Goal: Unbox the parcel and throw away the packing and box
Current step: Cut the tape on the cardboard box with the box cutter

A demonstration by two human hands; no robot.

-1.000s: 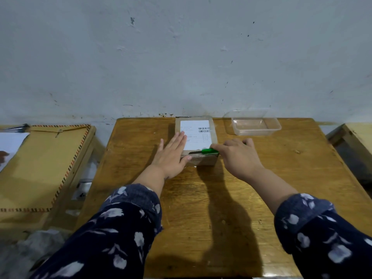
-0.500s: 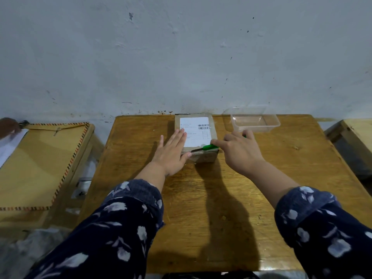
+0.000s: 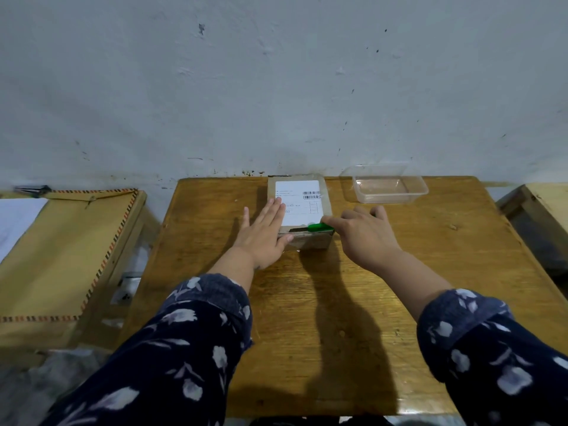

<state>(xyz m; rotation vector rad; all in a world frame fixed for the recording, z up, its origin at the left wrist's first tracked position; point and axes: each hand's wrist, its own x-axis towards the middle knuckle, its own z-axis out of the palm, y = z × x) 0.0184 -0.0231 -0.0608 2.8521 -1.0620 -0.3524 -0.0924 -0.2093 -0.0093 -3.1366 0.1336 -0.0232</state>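
Here, in the head view, the box sits on the table a little above the middle of the frame, close to the wall, with its white label facing up. The left hand lies flat and open on the left part of the box top, fingers spread and pressing down, so it grips nothing and only keeps the box from sliding. The right hand is closed around a cutter with a green handle; the dark blade points to the left and lies along the near top edge of the box, just beside the thumb of the left hand. To the upper right of the box a clear tub stands empty on the table, apart from both hands. At the left of the frame there is a flat brown envelope on another surface.

I judge that the step in hand is the cutting of the tape at the near edge, so the task is only at its beginning: the box looks closed and nothing is taken out yet. The next move calls for a shallow and steady draw of the blade along the seam, with the left thumb kept away from the tip. Whether the tape is already cut through, I cannot tell.
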